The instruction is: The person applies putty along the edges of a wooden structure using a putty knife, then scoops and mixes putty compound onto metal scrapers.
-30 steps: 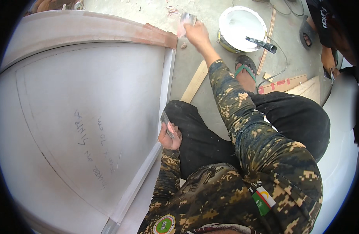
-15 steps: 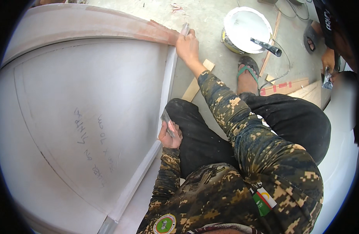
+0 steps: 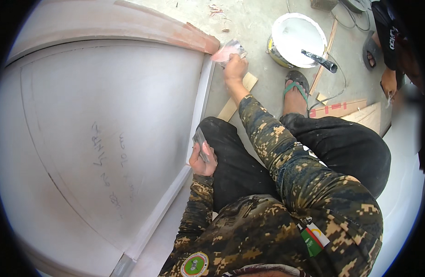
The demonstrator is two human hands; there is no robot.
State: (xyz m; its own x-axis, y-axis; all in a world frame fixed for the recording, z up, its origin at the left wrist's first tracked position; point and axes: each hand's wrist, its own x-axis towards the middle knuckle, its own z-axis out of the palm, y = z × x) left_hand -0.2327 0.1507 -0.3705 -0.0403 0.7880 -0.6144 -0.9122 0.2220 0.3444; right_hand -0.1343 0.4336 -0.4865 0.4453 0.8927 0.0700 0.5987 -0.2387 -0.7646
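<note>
My right hand [image 3: 236, 69] is closed around a flat, thin putty spreader [image 3: 228, 50], its face smeared with pink filler. The spreader is at the end of the long curved edge strip [image 3: 175, 31], which carries brownish-pink filler; whether they touch is hard to tell. Below, beside my knee, my left hand [image 3: 204, 162] grips a second thin metal putty spreader [image 3: 199, 137] with a dab of pink filler on it. A large white panel [image 3: 115, 97] with handwriting and a drawn curved line fills the left side, bordered by a pale straight edge [image 3: 202, 94].
A white-filled bucket [image 3: 293, 34] with a dark-handled tool [image 3: 320, 61] across its rim stands beyond my sandalled foot [image 3: 295, 94]. Wood strips [image 3: 237, 99] and a cable lie on the floor. At the right, another person's hand [image 3: 388, 82] holds a small tool.
My right hand has shifted slightly right and down, and its spreader has turned so the pink-smeared face shows. My left hand stays nearly in place. The other person's hand has moved a little.
</note>
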